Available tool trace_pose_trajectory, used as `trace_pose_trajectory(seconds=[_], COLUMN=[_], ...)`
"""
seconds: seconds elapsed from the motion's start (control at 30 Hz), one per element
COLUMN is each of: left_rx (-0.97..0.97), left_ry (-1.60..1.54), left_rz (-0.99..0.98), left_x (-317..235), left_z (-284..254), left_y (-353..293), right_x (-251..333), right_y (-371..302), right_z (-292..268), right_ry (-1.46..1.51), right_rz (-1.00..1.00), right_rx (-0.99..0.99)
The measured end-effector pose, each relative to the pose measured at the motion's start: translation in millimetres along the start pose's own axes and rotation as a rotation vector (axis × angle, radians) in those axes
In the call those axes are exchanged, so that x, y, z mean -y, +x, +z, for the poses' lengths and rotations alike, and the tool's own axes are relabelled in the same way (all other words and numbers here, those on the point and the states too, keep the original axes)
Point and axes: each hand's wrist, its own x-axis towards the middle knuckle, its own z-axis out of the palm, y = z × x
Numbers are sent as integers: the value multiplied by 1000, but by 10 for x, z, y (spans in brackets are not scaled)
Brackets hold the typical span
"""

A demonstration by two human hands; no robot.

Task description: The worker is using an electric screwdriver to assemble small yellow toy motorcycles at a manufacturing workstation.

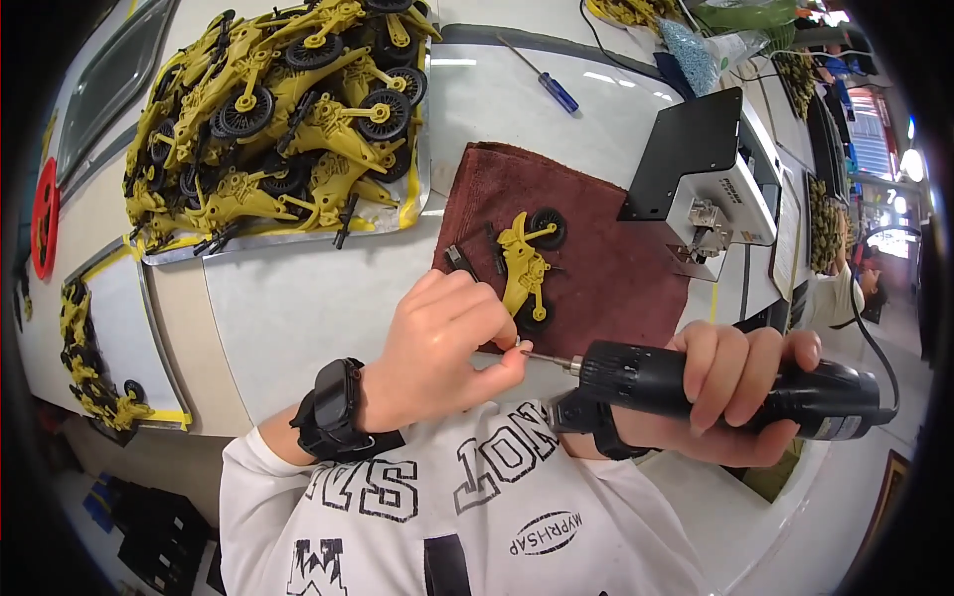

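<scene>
My right hand (740, 387) is wrapped round a black electric screwdriver (636, 377), held level with its bit pointing left. At the bit's tip, the thumb and forefinger of my left hand (447, 333) pinch what looks like a small screw (518, 342), mostly hidden by the fingertips. Just beyond my left hand, a yellow toy motorcycle (523, 263) with black wheels lies on a dark red cloth (616, 288). A small black part (459, 260) rests beside it, near my left knuckles.
A tray (422, 189) at the far left is heaped with yellow toy motorcycles (288, 119). More lie on a sheet (149, 328) at the left. A blue-handled screwdriver (558, 91) lies at the back. A boxy screw feeder (720, 204) stands right of the cloth. The power tool's cord (874, 343) runs up at the right.
</scene>
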Motion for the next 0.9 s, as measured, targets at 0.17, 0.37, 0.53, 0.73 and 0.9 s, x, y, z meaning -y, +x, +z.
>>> trace_pose_trajectory(seconds=[0.17, 0.37, 0.53, 0.73, 0.9], left_rx=[33, 86, -39, 105, 78], left_ry=[12, 35, -67, -87, -110], left_rz=[27, 20, -53, 99, 72], left_x=[16, -3, -40, 69, 132], left_z=[-15, -55, -9, 3, 15], left_y=[-10, -12, 30, -16, -50], right_x=[-71, -65, -40, 7, -11], right_y=[-34, -40, -43, -35, -44], right_z=[-13, -7, -4, -47, -49], right_ry=[-15, -14, 11, 14, 34], right_rz=[7, 10, 19, 19, 13], right_rx=[-30, -39, -71, -77, -85])
